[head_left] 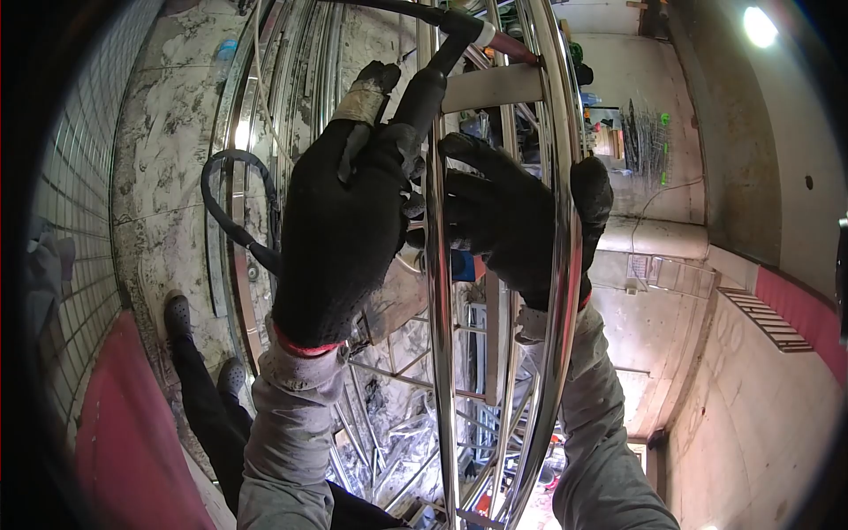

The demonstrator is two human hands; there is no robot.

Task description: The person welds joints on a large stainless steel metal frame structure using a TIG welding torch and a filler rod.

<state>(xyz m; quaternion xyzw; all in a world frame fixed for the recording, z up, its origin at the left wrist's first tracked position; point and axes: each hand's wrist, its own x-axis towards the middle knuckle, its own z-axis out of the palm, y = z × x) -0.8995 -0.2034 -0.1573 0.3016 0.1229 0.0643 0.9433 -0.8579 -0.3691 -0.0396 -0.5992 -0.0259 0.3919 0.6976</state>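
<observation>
Both my hands wear black gloves and grey sleeves. My left hand (340, 221) is wrapped around a black welding torch (433, 75) whose handle points up toward a flat cross plate (495, 87); a black hose (221, 208) loops away to the left. My right hand (521, 216) grips a shiny curved steel tube (561, 291) of a stainless frame, thumb hooked over its far side. A second polished tube (439, 353) runs down between the two hands.
More stainless bars and frames (415, 442) lie stacked below. A tiled wall (75, 203) stands on the left, above a red strip (124, 442). My dark legs and shoes (181, 318) rest on stained concrete. A bright lamp (760, 26) shines top right.
</observation>
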